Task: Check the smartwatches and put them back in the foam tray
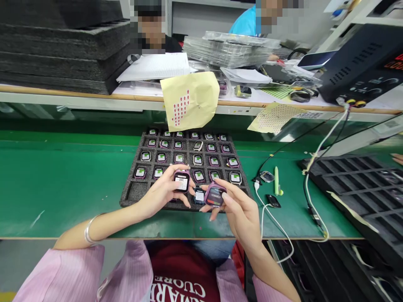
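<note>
Pink sleeves (67, 272), hands (162, 191) over foam tray (136, 191)

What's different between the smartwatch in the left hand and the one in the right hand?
The left smartwatch, in the left hand, shows a white block on its screen; the right smartwatch, in the right hand, has a mostly dark screen with a reddish strip low down. The left smartwatch looks straighter; the right smartwatch looks more tilted. Both have purple cases and squarish faces with rounded corners.
</note>
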### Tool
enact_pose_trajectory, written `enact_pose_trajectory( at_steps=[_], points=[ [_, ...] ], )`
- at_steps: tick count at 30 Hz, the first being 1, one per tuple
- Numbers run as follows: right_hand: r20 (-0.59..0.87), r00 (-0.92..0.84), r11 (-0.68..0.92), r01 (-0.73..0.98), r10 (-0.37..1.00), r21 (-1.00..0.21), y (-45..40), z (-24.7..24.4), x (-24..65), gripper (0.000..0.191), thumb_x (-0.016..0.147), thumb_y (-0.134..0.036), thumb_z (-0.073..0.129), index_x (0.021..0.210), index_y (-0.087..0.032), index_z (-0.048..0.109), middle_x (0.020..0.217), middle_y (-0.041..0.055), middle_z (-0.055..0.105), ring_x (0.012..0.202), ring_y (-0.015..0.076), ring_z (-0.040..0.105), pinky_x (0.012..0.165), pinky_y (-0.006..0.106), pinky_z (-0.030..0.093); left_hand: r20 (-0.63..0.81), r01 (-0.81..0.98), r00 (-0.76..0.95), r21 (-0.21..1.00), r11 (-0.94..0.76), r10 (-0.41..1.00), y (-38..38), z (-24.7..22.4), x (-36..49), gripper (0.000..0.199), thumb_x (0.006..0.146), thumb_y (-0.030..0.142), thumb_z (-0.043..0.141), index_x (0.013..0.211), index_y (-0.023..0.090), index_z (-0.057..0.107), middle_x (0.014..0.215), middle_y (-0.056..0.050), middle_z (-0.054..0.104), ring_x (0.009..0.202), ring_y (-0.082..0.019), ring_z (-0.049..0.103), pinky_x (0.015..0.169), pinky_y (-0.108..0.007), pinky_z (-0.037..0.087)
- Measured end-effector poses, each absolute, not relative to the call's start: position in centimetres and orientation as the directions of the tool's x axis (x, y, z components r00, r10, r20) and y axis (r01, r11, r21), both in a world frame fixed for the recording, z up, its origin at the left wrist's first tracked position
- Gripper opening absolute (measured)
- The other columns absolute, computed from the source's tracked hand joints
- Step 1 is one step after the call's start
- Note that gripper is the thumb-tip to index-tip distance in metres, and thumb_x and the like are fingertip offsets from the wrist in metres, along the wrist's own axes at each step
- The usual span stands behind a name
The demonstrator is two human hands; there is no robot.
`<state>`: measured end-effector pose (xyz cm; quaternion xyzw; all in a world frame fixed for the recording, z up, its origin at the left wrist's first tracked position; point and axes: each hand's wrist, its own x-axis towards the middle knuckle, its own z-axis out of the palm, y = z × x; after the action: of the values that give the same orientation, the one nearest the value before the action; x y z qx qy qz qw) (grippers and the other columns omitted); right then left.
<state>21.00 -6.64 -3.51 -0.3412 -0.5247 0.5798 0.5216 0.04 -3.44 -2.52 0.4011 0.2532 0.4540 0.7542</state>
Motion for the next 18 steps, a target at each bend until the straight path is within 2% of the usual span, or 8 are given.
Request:
enact_pose_trajectory(
  at_steps=[5, 12, 15, 17, 18],
  points=[
    [0.173, -0.185, 0.121, -0.260, 0.967, -0.958, -6.3, -3.3, 20.5, 0.028, 0.093, -0.022, 0.057, 0.120, -0.026, 0.061, 0.111, 0.0102, 0.069, 0.062, 0.0183, 0.072, 0.042, 0.022, 0.052, -0.026, -0.468, 0.477, 0.839, 0.279, 0.879, -4.5, -1.7, -0.3, 0.044, 0.077, 0.008, 0.055, 0.118, 0.022, 0.050, 0.101, -0.007, 0.062, 0.093, -0.022, 0.063, 0.078, -0.036, 0.055],
    [0.173, -0.130, 0.141, -0.226, 0.976, -0.964, -6.3, -2.2, 20.3, 0.021, 0.090, -0.020, 0.062, 0.110, -0.026, 0.064, 0.100, 0.0082, 0.072, 0.052, 0.0148, 0.069, 0.038, 0.018, 0.050, 0.006, -0.422, 0.526, 0.870, 0.256, 0.850, -5.5, -2.3, -0.6, 0.033, 0.092, 0.016, 0.050, 0.123, 0.025, 0.046, 0.107, -0.007, 0.059, 0.096, -0.020, 0.060, 0.080, -0.035, 0.056],
    [0.227, -0.281, 0.144, -0.287, 0.933, -0.947, -8.0, 0.1, 20.1, 0.029, 0.091, -0.027, 0.063, 0.119, -0.031, 0.060, 0.110, 0.0103, 0.070, 0.059, 0.0214, 0.072, 0.040, 0.027, 0.056, 0.011, -0.421, 0.521, 0.873, 0.245, 0.853, -5.7, -2.1, -0.4, 0.028, 0.094, 0.020, 0.050, 0.122, 0.025, 0.047, 0.104, -0.007, 0.059, 0.093, -0.019, 0.061, 0.077, -0.033, 0.056],
    [0.239, -0.361, 0.119, -0.323, 0.902, -0.939, -9.8, 2.0, 19.8, 0.043, 0.087, -0.033, 0.067, 0.128, -0.036, 0.054, 0.116, 0.0118, 0.067, 0.061, 0.0258, 0.073, 0.043, 0.035, 0.060, 0.009, -0.424, 0.518, 0.871, 0.247, 0.856, -6.0, -1.4, -0.2, 0.025, 0.095, 0.021, 0.050, 0.119, 0.024, 0.049, 0.097, -0.006, 0.061, 0.087, -0.018, 0.063, 0.072, -0.030, 0.056],
    [0.228, -0.347, 0.112, -0.325, 0.910, -0.939, -10.9, 2.8, 19.7, 0.050, 0.085, -0.033, 0.070, 0.131, -0.038, 0.052, 0.116, 0.0117, 0.067, 0.060, 0.0266, 0.072, 0.044, 0.037, 0.061, 0.010, -0.435, 0.508, 0.866, 0.247, 0.861, -6.2, -0.9, -0.1, 0.024, 0.095, 0.022, 0.050, 0.118, 0.024, 0.050, 0.094, -0.005, 0.061, 0.083, -0.017, 0.063, 0.068, -0.028, 0.056]
  ],
)
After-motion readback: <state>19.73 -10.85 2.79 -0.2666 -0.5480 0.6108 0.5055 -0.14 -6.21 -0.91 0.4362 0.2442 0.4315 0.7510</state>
